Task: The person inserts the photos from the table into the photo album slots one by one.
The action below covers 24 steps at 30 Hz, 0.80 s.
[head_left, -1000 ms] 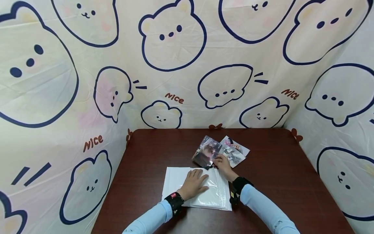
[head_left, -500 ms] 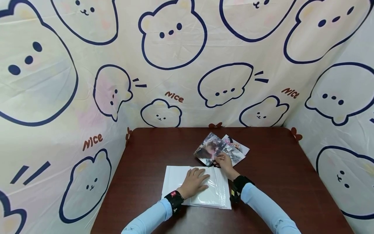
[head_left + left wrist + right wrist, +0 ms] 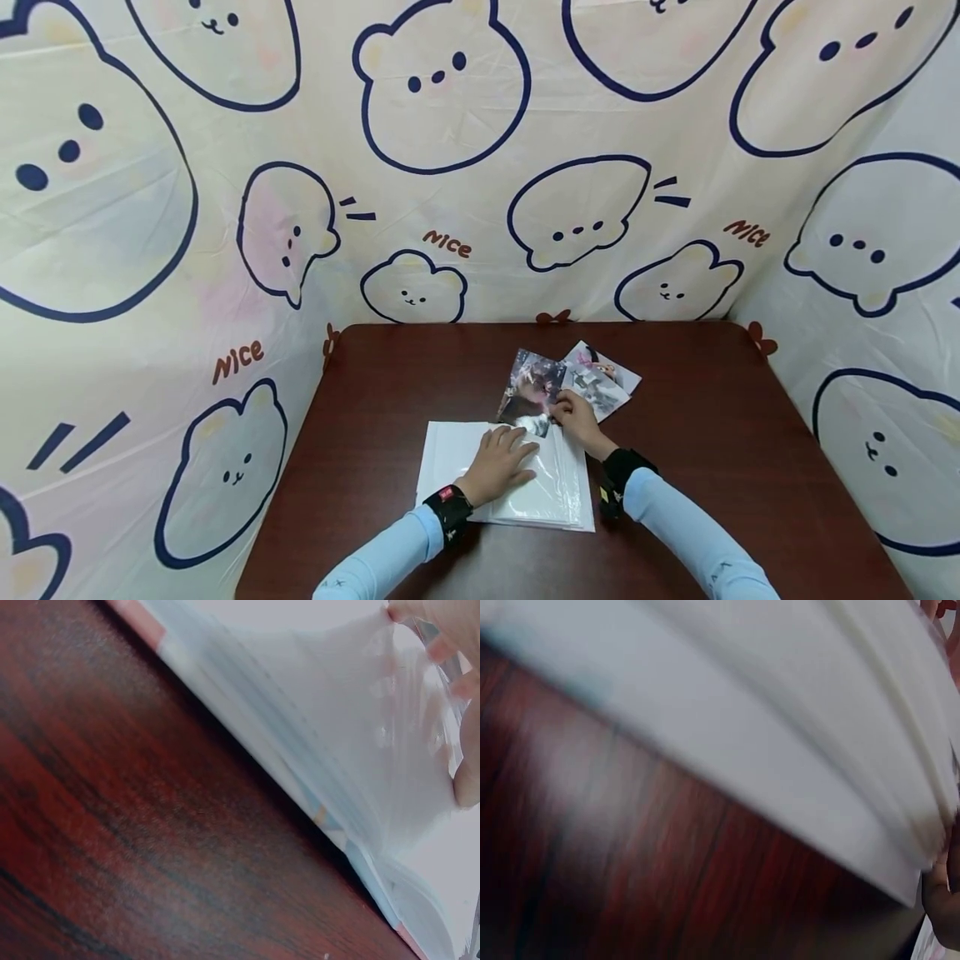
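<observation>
The right hand [image 3: 577, 421] pinches a photo print [image 3: 528, 387] near its lower right corner. The print stands at the middle of the far edge of a white photo album [image 3: 450, 450], its lower end over that edge; whether it is inside the clear pocket [image 3: 558, 492] cannot be told. The left hand [image 3: 497, 465] lies on the album with its fingers spread, gripping nothing. Other prints [image 3: 598, 390] overlap to the right of the held one, towards the far edge of the table [image 3: 390, 375].

The print looks light and thin, probably stiff enough to push by an edge yet apt to crease if forced. Its surface is likely slick and easily smudged, so a thumb-and-finger hold by the border seems best. The pocket film looks soft, wrinkled and prone to cling; the album needs steadying by a flat palm.
</observation>
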Each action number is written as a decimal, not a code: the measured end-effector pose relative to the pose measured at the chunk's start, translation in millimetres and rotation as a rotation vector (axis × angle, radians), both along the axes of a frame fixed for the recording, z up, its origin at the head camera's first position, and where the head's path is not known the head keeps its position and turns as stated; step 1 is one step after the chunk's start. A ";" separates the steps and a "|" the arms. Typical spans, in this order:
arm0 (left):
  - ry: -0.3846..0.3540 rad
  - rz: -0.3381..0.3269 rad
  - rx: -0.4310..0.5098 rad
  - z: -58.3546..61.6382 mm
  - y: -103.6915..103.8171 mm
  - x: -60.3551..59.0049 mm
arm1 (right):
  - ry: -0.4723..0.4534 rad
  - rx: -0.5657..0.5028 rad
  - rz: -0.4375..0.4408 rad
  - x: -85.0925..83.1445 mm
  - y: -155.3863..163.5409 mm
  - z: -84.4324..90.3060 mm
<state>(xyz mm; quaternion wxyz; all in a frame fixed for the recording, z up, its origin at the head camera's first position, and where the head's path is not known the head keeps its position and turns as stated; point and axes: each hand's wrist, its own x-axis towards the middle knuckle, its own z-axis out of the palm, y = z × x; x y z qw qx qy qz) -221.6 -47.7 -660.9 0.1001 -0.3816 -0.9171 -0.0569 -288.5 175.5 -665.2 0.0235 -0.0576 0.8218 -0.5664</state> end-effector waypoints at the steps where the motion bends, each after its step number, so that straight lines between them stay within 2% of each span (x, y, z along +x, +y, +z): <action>1: 0.001 0.001 0.000 0.0 0.4 -0.3 | 0.011 0.021 0.003 -0.7 2.3 0.0; 6: -0.008 0.010 0.003 -1.6 2.5 -2.1 | 0.061 0.087 0.037 -5.3 8.2 1.5; 13: -0.147 0.032 -0.002 -4.2 4.4 -1.7 | 0.029 0.093 0.009 -6.4 6.0 6.5; 19: -0.105 0.024 -0.041 -8.2 4.2 -2.5 | -0.064 0.050 0.017 -2.6 8.5 4.2; 24: -0.094 0.018 -0.048 -8.2 3.1 -3.3 | 0.009 0.146 0.082 -5.3 10.8 8.6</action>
